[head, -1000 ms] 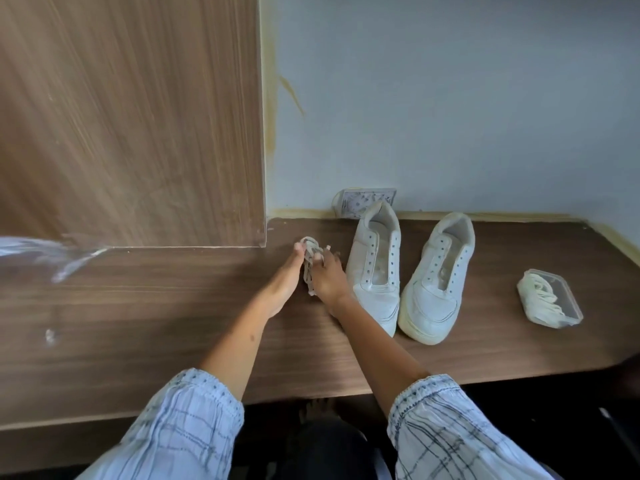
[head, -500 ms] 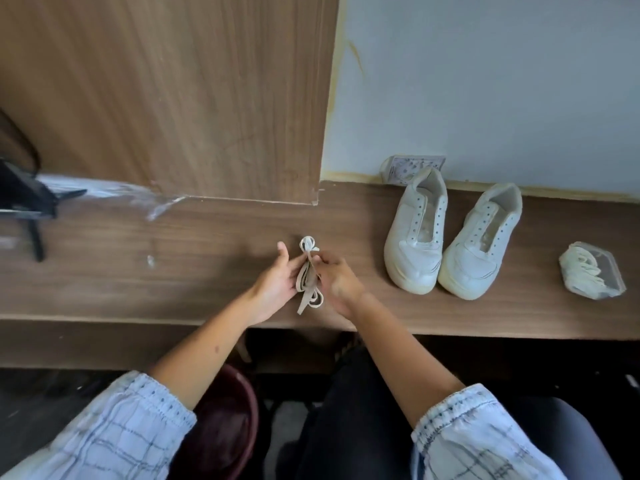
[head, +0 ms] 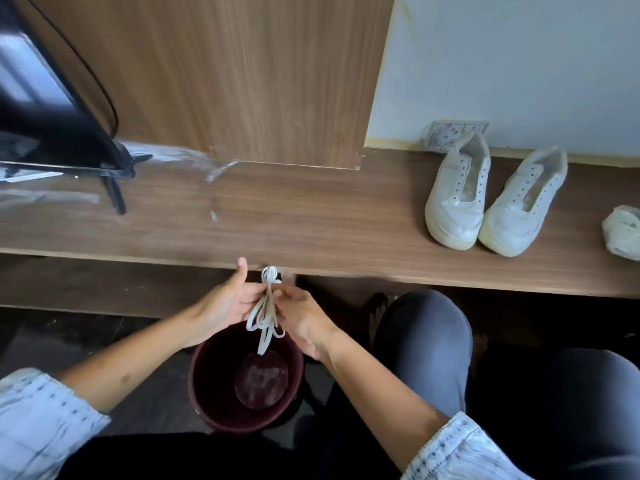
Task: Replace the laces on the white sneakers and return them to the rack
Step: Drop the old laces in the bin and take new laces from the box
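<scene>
A bundle of white laces hangs above a dark red bucket, pinched from both sides: the left hand grips it at 9 o'clock, thumb up, the right hand at 3 o'clock. At 2 o'clock from the bundle, two unlaced white sneakers stand side by side on the wooden shelf. A clear box of laces lies at their 3 o'clock.

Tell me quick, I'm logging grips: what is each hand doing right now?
Left hand: pinches the bundled lace near its top, thumb raised.
Right hand: fingers curled, pinching the same lace.
</scene>
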